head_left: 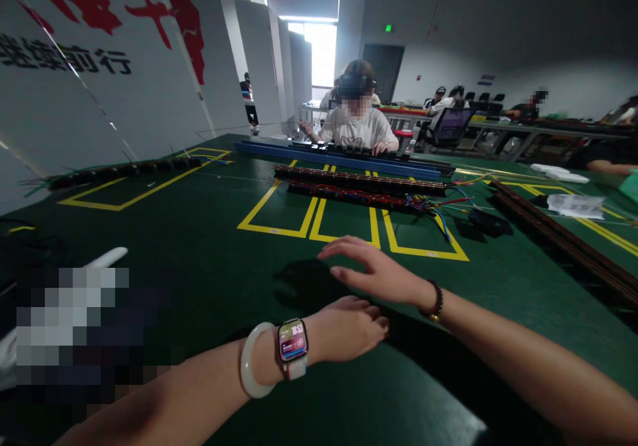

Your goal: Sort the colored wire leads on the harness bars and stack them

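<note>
My right hand (pixel 376 272) hovers over the green table (pixel 209 300) with its fingers stretched out and the thumb apart; nothing is in it. A dark beaded bracelet (pixel 437 300) circles that wrist. Just below it in view, my left hand (pixel 351 328) is turned palm down with its fingers curled in, and I see nothing held. That wrist wears a smartwatch (pixel 292 339) and a pale bangle (pixel 255 359). Ahead of both hands, a wire harness (pixel 353 195) with red and blue wires lies beside a long dark strip (pixel 359 179), over yellow tape outlines (pixel 343 238).
Across the table a person (pixel 356 117) sits behind a long blue channel (pixel 339 160). A dark bundle (pixel 124 170) lies far left. A brown strip (pixel 563 233) runs along the right, near crumpled white plastic (pixel 575 205). Blurred blocks cover the near left.
</note>
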